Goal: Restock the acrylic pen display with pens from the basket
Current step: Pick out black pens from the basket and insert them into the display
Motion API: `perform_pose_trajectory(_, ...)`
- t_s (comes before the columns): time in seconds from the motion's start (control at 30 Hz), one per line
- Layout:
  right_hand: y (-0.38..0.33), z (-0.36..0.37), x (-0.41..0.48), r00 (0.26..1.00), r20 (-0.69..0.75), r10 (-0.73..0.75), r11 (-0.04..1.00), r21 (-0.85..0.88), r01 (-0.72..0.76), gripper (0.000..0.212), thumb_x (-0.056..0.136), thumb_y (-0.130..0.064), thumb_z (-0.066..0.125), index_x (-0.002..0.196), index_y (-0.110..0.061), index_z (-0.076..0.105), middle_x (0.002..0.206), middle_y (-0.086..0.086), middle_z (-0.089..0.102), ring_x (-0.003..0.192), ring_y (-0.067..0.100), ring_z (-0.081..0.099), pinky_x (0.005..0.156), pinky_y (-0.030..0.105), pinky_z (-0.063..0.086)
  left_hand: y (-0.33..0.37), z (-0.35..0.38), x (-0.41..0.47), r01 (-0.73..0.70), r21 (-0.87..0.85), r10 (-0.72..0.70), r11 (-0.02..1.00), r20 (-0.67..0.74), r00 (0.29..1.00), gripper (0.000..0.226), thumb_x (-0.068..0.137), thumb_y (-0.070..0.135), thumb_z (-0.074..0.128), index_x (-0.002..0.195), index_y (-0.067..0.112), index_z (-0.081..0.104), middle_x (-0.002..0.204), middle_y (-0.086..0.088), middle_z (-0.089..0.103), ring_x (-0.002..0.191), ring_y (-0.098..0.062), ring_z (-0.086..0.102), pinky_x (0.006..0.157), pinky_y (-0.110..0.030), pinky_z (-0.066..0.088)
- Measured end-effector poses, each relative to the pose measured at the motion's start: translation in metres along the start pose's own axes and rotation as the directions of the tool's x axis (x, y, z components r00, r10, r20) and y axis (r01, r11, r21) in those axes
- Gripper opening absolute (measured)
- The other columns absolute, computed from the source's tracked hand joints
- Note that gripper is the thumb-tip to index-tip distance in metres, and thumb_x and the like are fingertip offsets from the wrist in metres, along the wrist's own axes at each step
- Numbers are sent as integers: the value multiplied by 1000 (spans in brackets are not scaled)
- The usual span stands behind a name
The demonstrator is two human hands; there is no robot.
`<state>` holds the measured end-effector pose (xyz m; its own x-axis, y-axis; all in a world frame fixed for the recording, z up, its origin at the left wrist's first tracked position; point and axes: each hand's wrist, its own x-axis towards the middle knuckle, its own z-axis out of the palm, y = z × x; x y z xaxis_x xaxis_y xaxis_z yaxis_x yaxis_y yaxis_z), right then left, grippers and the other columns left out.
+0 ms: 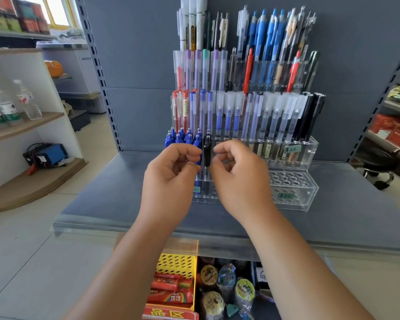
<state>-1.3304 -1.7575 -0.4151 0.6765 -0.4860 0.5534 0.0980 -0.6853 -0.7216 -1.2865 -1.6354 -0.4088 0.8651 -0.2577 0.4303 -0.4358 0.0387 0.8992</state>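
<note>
Both forearms reach up from 6 o'clock and meet at the centre, wrists bent back, palms turned toward each other. The left hand (171, 172) has its fingers curled in, forefinger and thumb tips close together just left of a black pen (207, 150). The right hand (238, 176) mirrors it, curled, its forefinger and thumb closing toward the pen's right side. The pen stands upright between the two hands in the front tier of the acrylic pen display (293, 195), just right of a cluster of blue pens (178, 138). Whether either hand actually pinches the pen or merely hovers beside it cannot be told; the fingertips blur into the barrels. The hands hide the left half of the display's front tier; open holes show at 3 o'clock of the right hand. At 6 o'clock, under the grey shelf (125, 195), a yellow perforated basket (176, 263) is partly covered by the left forearm, and its red packs are cut off by the frame edge
</note>
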Motion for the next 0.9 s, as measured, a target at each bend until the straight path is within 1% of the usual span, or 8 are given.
perform_pose_trajectory(0.13, -17, -15, -29, 996, 83, -19, 999, -45, 23, 18, 92, -17, 61, 106, -24, 69, 90, -12, 67, 80, 8, 63, 69, 35, 55, 13, -8, -15, 6, 103, -10, 995, 35, 999, 34, 91, -4, 52, 88, 24, 71, 77, 7, 72, 66, -25, 60, 60, -31, 53)
perform_pose_trajectory(0.27, -24, -23, -68, 986, 163, -19, 994, -102, 36, 17, 88, -10, 57, 97, -19, 69, 83, -6, 67, 70, 16, 60, 62, 40, 54, 17, -16, -43, -27, 189, 8, 982, 98, 995, 33, 86, -1, 55, 84, 30, 69, 82, 6, 71, 81, -19, 68, 76, -36, 57)
perform_pose_trajectory(0.4, -12, -22, -115, 968, 242, 71, 987, -156, -34, 21, 83, -13, 51, 84, -24, 68, 71, 0, 64, 62, 24, 58, 53, 36, 47, -9, -16, -93, 60, 258, -109, 964, 178, 978, 36, 81, 2, 56, 78, 36, 66, 78, 10, 71, 75, -7, 65, 69, -25, 52)
perform_pose_trajectory(0.5, 7, -10, -158, 936, 295, 193, 961, -247, -120, 19, 82, -17, 51, 86, -24, 68, 80, 6, 68, 75, 32, 61, 60, 37, 50, -41, -20, -135, 126, 339, -195, 932, 178, 965, 25, 77, 12, 59, 77, 37, 66, 75, 11, 70, 68, -4, 61, 62, -21, 50)
perform_pose_trajectory(0.6, 32, 3, -202, 893, 327, 308, 932, -290, -216, 21, 81, -17, 49, 87, -21, 68, 81, 6, 67, 77, 33, 60, 61, 37, 51, -72, -27, -175, 162, 430, -264, 888, 189, 946, 18, 80, 10, 65, 81, 28, 68, 75, 5, 70, 67, -7, 60, 58, -16, 45)
perform_pose_trajectory(0.77, 68, 18, -258, 805, 442, 395, 904, -345, -254, 15, 85, -15, 51, 78, -21, 62, 70, 4, 57, 68, 32, 55, 51, 30, 33, -117, -30, -232, 220, 526, -381, 821, 219, 898, 17, 83, 9, 62, 84, 25, 69, 70, 12, 64, 60, 4, 54, 49, -9, 36)
perform_pose_trajectory(0.83, 80, 21, -275, 772, 477, 419, 894, -365, -260, 17, 86, -14, 50, 76, -24, 60, 70, 1, 57, 67, 28, 53, 50, 29, 30, -134, -31, -248, 257, 547, -431, 797, 216, 876, 19, 84, 8, 60, 87, 26, 68, 71, 17, 61, 59, 6, 54, 50, -7, 34)
perform_pose_trajectory(0.9, 92, 27, -294, 748, 505, 431, 894, -355, -275, 19, 87, -15, 49, 82, -24, 65, 72, 1, 61, 66, 27, 56, 51, 30, 37, -151, -33, -261, 292, 586, -491, 756, 212, 845, 21, 85, 8, 57, 89, 26, 67, 76, 19, 60, 66, 3, 55, 57, -12, 39)
